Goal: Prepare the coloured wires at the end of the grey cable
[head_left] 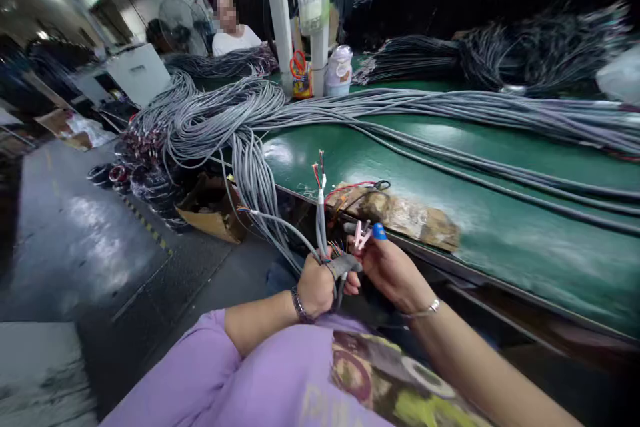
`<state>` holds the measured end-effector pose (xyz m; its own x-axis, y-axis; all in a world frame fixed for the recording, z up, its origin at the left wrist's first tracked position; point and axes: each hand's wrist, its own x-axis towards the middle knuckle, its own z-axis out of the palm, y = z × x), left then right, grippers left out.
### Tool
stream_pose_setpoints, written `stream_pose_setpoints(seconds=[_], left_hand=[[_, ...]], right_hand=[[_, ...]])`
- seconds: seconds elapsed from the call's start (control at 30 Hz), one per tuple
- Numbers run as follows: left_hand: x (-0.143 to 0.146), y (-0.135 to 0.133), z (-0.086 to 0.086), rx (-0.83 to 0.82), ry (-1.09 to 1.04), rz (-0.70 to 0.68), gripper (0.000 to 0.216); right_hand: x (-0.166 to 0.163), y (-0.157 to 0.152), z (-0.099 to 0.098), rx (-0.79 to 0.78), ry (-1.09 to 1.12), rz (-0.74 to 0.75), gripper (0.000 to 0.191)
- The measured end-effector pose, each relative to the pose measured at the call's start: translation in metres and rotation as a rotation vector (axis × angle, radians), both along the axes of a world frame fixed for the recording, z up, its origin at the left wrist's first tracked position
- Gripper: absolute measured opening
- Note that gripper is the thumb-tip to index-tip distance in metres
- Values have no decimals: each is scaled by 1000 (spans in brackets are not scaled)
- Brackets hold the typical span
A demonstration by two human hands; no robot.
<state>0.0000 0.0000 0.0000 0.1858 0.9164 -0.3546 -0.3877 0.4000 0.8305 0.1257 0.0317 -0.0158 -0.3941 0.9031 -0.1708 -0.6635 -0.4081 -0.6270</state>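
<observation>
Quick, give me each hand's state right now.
Left hand: closed around grey cables with stripped ends pointing up.
Right hand: closed on a small pink tool, blue cap on one fingertip.

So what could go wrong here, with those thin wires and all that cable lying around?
The left hand grips grey cables whose stripped coloured wire ends stick up; the fine strands could bend or snap. The right hand pinches a small pink tool close to the left fingers, so a slip might nick skin. The long cable bundle hangs off the green table edge and could snag or drag.
</observation>
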Motion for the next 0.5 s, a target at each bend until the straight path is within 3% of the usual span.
stream_pose_setpoints(seconds=[0.2, 0.5], left_hand=[[1, 2, -2, 7, -14, 8, 40], [5, 3, -9, 14, 65, -14, 40]], right_hand=[[-4, 1, 3, -7, 31, 207, 47], [-6, 4, -9, -48, 13, 100, 52]])
